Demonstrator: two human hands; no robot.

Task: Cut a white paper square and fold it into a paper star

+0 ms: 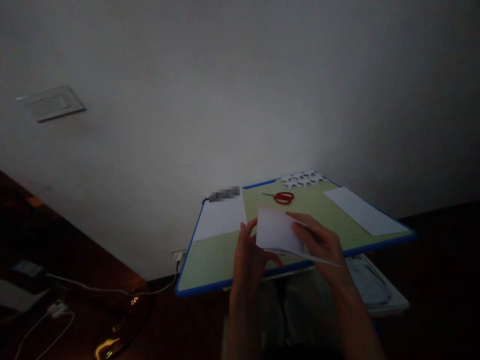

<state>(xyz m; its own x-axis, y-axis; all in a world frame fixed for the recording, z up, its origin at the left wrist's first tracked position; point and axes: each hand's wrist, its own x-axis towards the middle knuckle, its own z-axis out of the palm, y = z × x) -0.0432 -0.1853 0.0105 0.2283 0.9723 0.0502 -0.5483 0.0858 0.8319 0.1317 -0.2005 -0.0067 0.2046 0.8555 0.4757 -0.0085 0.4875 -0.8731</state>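
One folded white paper (275, 227) to watch, up above near edge of blue-rimmed green table (213, 270): plain, squarish upper panel, thin flap jutting rightward below. Pinched in right hand (322, 242), thumb in front, fingers behind. Flanked at left by left hand (248, 257), fingers partly behind it; impossible to tell whether gripping or supporting. Hard to count folds in this dimness; impossible to see back layers. Cut off at bottom: both forearms (243, 315). Blotted by pixels: dark strip (224, 194) along far edge of flat white sheet (221, 220).
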